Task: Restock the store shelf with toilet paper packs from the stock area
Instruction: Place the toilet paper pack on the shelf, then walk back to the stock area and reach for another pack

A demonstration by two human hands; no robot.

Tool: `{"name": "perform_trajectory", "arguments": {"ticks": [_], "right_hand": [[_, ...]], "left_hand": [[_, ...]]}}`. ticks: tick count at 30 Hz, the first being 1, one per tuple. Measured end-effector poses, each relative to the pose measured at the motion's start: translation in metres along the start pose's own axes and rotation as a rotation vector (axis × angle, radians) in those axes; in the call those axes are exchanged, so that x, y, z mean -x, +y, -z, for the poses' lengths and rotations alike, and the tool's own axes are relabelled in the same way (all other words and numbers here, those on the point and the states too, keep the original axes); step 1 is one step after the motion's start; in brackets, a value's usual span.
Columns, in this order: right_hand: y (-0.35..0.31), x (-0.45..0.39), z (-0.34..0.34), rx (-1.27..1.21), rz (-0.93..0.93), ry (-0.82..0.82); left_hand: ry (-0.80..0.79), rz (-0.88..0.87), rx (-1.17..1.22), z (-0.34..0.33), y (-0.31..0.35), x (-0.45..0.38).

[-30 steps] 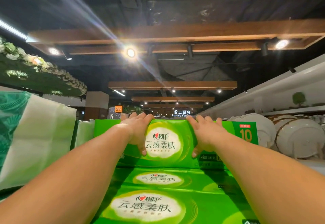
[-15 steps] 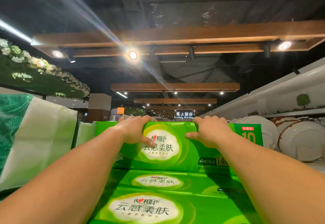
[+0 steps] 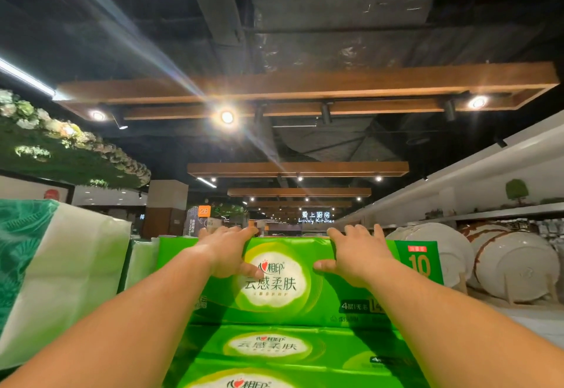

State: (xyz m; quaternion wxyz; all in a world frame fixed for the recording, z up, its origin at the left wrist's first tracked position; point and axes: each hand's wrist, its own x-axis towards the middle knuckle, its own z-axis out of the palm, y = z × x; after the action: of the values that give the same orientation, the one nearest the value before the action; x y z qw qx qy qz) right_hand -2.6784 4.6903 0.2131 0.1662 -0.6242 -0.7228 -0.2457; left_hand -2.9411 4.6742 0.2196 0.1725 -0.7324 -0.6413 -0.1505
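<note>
Since half a second ago both hands have spread flatter on the top green pack. At far left leans a pale green-and-white pack (image 3: 61, 268). Next, the left hand (image 3: 227, 252) lies wide on the top green pack (image 3: 274, 281), fingers over its far edge, thumb on its face. That pack sits on the stack (image 3: 268, 354). The right hand (image 3: 354, 253) mirrors it. White plates (image 3: 515, 265) stand beyond. Slick film could slip forward under an uneven push.
</note>
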Motion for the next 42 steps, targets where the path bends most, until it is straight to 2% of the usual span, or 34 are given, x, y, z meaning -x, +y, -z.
{"name": "perform_trajectory", "arguments": {"ticks": [7,13,19,23,28,34,38,42], "right_hand": [[-0.047,0.046,0.03,-0.023,0.021,0.039],[-0.086,0.122,0.052,0.052,0.068,0.039],[-0.069,0.218,0.071,0.043,-0.072,-0.032],[-0.019,0.291,0.1,0.116,-0.226,-0.037],[0.063,0.406,0.157,0.222,-0.449,-0.07],[0.153,0.575,0.241,0.38,-0.707,-0.103],[0.194,0.686,0.297,0.519,-0.836,-0.19],[0.234,0.779,0.337,0.576,-0.924,-0.198]], "left_hand": [[0.075,-0.032,-0.114,0.035,0.005,0.039],[0.107,-0.148,-0.124,0.039,0.021,0.099],[0.114,-0.284,-0.042,0.039,0.072,0.151],[0.113,-0.42,0.01,0.058,0.144,0.178],[0.199,-0.66,0.125,0.095,0.263,0.234],[0.258,-0.939,0.274,0.149,0.422,0.352],[0.248,-1.077,0.364,0.174,0.522,0.434],[0.197,-1.172,0.432,0.193,0.607,0.506]]}}
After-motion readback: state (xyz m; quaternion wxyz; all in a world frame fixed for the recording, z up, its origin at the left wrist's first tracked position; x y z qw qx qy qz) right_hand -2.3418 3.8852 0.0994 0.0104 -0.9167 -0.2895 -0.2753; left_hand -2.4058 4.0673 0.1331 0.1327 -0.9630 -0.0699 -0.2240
